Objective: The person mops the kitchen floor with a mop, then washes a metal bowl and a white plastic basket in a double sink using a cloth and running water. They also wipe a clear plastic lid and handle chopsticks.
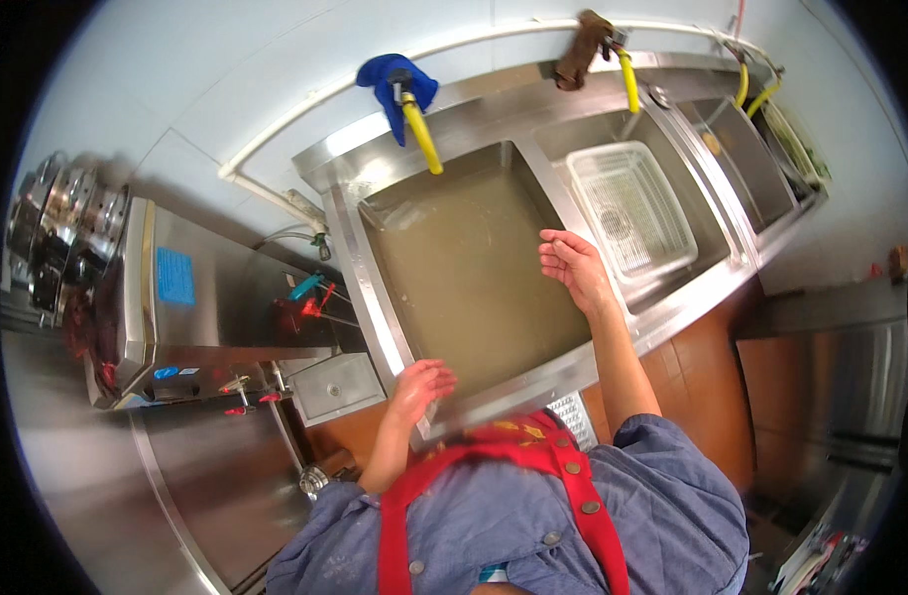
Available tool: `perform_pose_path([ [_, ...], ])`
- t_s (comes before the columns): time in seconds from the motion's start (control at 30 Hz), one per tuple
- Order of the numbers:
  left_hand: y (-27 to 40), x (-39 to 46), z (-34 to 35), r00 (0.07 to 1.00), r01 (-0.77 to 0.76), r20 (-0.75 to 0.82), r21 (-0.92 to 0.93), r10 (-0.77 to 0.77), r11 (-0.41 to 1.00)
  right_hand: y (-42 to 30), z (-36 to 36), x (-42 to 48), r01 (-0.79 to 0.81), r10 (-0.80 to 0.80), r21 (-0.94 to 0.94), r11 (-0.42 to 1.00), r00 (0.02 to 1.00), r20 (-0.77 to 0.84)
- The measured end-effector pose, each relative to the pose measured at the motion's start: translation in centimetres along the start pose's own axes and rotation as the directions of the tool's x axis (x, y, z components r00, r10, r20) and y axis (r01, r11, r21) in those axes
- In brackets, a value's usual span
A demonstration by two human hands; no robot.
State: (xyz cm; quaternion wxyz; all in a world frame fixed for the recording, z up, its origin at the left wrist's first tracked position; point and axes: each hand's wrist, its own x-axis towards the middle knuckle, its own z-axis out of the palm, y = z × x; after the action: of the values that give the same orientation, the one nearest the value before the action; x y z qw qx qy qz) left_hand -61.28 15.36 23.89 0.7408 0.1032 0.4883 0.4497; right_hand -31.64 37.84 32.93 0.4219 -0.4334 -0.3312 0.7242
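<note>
Murky water fills the large left basin of a stainless steel sink. My left hand, wet and empty, hovers by the basin's near left corner with its fingers slightly bent. Over the basin's right side is my right hand, its fingers curled inward and nothing visible in it; whether thumb and fingertips touch is unclear. Just right of that hand, a white plastic basket sits in the middle basin. A yellow hose on a tap points down over the water's far edge.
A blue cloth and a brown cloth hang at the taps. Another yellow hose points toward the middle basin. A steel cabinet stands left, with stacked metal pots beyond it. A small basin lies left of the sink.
</note>
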Motion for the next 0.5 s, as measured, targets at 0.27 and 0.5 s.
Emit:
perform_pose_path([
  [0.27, 1.9, 6.6, 0.6, 0.998, 0.017, 0.054, 0.009, -0.017, 1.000, -8.6, 14.6, 16.3, 0.323, -0.285, -0.164, 0.932, 0.934, 0.217],
  [0.5, 1.3, 13.0, 1.6, 0.991, 0.115, 0.071, -0.045, -0.111, 0.992, -10.5, 19.4, 29.1, 0.077, -0.015, -0.203, 0.976, 0.957, 0.290],
])
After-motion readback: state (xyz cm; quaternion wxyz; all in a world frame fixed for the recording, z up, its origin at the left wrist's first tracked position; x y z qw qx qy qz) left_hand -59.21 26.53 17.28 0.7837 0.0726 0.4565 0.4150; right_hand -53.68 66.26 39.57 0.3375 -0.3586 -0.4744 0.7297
